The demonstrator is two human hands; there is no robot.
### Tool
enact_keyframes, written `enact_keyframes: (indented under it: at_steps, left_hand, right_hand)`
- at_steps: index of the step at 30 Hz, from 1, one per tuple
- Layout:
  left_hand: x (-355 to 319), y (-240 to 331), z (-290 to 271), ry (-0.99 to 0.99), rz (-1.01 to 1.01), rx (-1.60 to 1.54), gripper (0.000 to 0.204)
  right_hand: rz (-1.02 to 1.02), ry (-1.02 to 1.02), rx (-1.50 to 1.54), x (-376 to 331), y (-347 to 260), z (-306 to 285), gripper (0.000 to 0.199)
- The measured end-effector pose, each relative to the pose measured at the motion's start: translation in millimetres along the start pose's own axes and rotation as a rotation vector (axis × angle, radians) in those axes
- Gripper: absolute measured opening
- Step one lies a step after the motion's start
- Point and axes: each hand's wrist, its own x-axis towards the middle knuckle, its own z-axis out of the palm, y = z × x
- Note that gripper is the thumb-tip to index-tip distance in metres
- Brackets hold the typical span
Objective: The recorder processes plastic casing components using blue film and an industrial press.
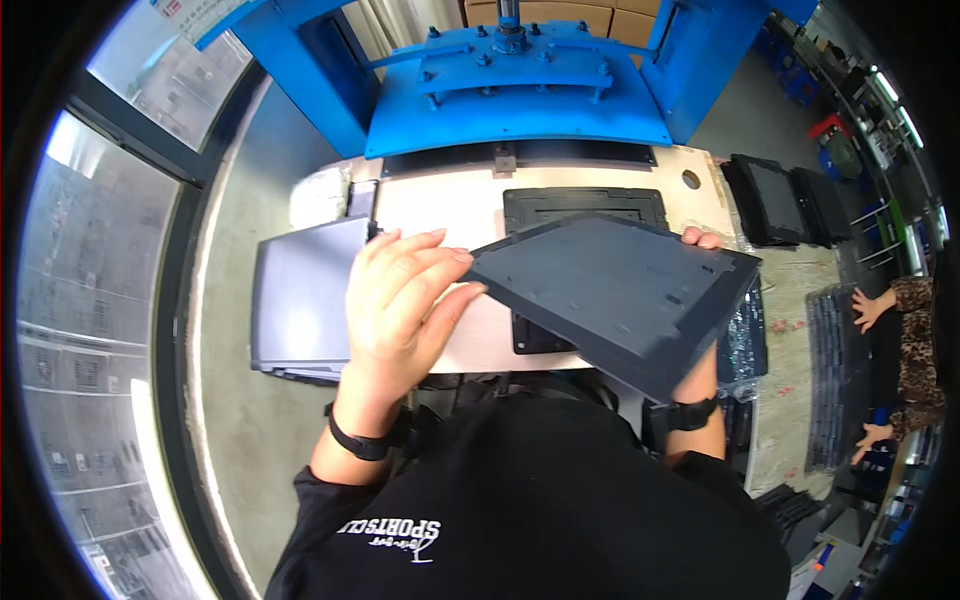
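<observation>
I hold a flat dark grey plastic panel [620,295] tilted above the work table [450,205]. My left hand [400,300] grips its left corner, thumb on the edge. My right hand [700,240] is mostly hidden under the panel's right side, with only fingertips showing over the far edge. Beneath the panel lies a black moulded fixture [585,205] on the pale table top, partly covered.
A blue press [520,90] stands at the back of the table. A stack of grey panels [300,300] sits at my left. More dark panels [785,200] lie at the right, where another person's hands [870,305] reach over a black stack [825,380]. Windows run along the left.
</observation>
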Motion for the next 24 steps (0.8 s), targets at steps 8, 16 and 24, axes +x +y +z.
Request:
enact_keyframes:
  at_steps: [8,16,24]
  left_hand:
    - [1.9,3.3,-3.2,0.019,0.095,-0.471,0.065]
    - [7.2,11.3,-14.2,0.084,0.178,-0.487,0.018]
    - [8.0,14.2,-19.5,0.024,0.216,-0.459,0.019]
  right_hand:
    - [0.084,-0.028,-0.086,-7.8,39.6,20.2,0.027]
    - [0.157,-0.116,-0.018,-17.9,51.2,36.5,0.028]
    - [0.203,-0.222,0.08,-16.0,66.3,51.6,0.028]
